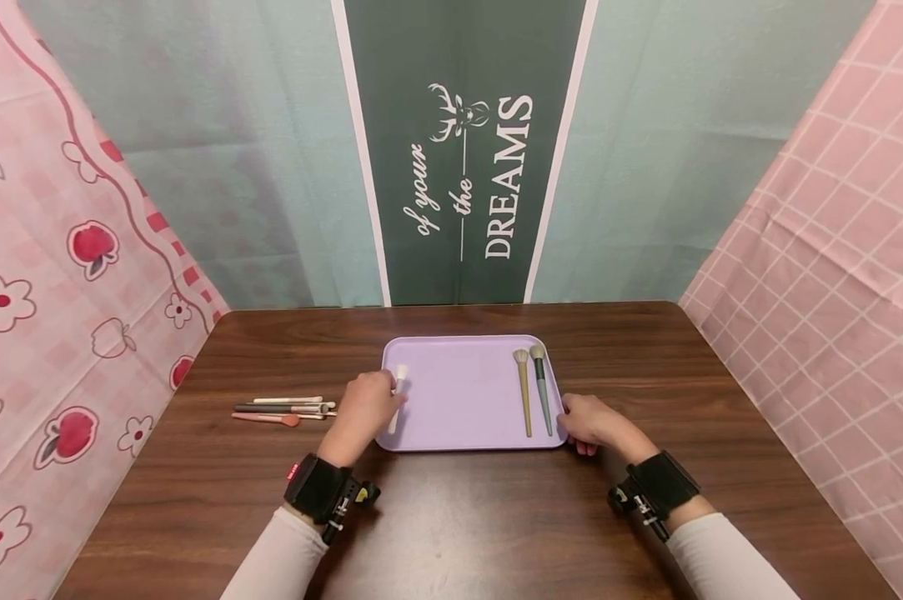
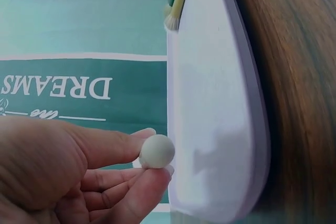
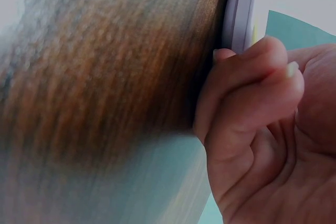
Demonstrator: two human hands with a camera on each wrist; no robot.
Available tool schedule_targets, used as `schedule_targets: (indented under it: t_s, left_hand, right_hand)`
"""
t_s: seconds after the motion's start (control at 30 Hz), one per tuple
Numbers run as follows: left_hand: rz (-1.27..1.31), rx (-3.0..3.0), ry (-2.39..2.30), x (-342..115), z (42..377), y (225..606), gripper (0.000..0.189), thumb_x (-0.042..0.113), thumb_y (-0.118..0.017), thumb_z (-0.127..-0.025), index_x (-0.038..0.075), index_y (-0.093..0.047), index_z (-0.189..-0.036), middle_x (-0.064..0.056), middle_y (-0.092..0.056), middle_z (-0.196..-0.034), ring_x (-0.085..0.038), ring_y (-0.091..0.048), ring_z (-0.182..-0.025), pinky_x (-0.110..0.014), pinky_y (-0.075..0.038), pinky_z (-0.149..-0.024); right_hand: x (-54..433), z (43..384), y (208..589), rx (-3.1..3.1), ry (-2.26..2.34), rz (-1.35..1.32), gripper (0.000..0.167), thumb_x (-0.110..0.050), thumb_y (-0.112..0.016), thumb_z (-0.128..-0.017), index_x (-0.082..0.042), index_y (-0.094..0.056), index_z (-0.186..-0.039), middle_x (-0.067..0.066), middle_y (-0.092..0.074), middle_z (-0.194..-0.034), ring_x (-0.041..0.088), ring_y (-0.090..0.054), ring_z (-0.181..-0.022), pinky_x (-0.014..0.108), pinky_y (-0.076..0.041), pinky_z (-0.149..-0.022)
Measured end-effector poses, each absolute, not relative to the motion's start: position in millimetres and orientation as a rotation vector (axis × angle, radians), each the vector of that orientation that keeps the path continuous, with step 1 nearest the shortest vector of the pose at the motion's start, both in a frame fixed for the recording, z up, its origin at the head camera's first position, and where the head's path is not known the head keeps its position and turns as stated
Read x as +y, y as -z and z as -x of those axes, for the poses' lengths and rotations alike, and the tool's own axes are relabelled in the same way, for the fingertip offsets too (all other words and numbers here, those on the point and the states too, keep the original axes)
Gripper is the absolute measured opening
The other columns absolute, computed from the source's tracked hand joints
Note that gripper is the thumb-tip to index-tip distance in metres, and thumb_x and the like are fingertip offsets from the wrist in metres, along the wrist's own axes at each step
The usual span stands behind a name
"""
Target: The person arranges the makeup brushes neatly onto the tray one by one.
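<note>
My left hand point(image 1: 370, 400) pinches a white makeup brush point(image 1: 401, 372) over the left end of the lilac tray point(image 1: 459, 392); its bristles point to the back. In the left wrist view, thumb and fingers grip the brush's handle point(image 2: 157, 151), seen end-on as a round tip. At the tray's right edge, my right hand point(image 1: 586, 418) grips the rim with curled fingers; the right wrist view shows them against the tray's side point(image 3: 241, 14), the thumb's contact hidden. Along the tray's right side lie an olive-handled brush point(image 1: 525, 396) and a green-and-blue brush point(image 1: 544, 392).
Left of the tray, several makeup brushes point(image 1: 282, 408) lie in a bunch on the brown wooden table point(image 1: 466, 517), one with an orange-pink head point(image 1: 292, 421). Behind the table hangs a green curtain point(image 1: 451, 275), with pink cloths at both sides.
</note>
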State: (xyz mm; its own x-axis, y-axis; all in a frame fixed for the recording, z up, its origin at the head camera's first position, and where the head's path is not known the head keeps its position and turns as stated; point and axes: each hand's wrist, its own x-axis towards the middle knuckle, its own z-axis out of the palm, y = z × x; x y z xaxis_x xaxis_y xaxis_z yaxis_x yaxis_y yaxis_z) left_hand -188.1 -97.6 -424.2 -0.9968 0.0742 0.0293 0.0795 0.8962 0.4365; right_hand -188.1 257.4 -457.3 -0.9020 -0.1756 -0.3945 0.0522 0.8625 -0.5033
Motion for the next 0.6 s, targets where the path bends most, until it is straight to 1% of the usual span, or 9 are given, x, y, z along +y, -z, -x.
schedule_targets:
  t_s: [0.17,0.33,0.6]
  left_hand:
    - [0.142,-3.018,0.703,-87.8,189.8,425.2,0.02,0.019,-0.078,-0.089,0.003,-0.067,-0.084,-0.008,-0.067,-0.074,-0.023,-0.059,-0.064,-0.036,-0.048,-0.058]
    - [0.165,-3.005,0.694,-78.2,193.6,427.1,0.023,0.019,-0.079,-0.088,0.004,-0.064,-0.078,-0.008,-0.064,-0.069,-0.024,-0.059,-0.062,-0.038,-0.048,-0.059]
    - [0.242,-2.966,0.684,-62.8,199.3,433.6,0.026,0.019,-0.081,-0.086,0.005,-0.062,-0.074,-0.006,-0.062,-0.066,-0.023,-0.058,-0.062,-0.038,-0.048,-0.059]
  right_hand:
    - [257.1,187.8,457.6,2.605,0.716,0.091,0.01,-0.007,-0.048,-0.096,-0.004,-0.052,-0.086,0.009,-0.06,-0.066,0.016,-0.057,-0.045,0.029,-0.049,-0.043]
    - [256.8,187.4,457.7,2.606,0.714,0.088,0.01,-0.007,-0.048,-0.095,-0.004,-0.052,-0.086,0.009,-0.06,-0.065,0.016,-0.057,-0.045,0.029,-0.049,-0.043]
    - [256.9,187.4,457.5,2.606,0.711,0.086,0.011,-0.008,-0.049,-0.096,-0.004,-0.052,-0.086,0.009,-0.06,-0.066,0.016,-0.058,-0.045,0.029,-0.05,-0.043]
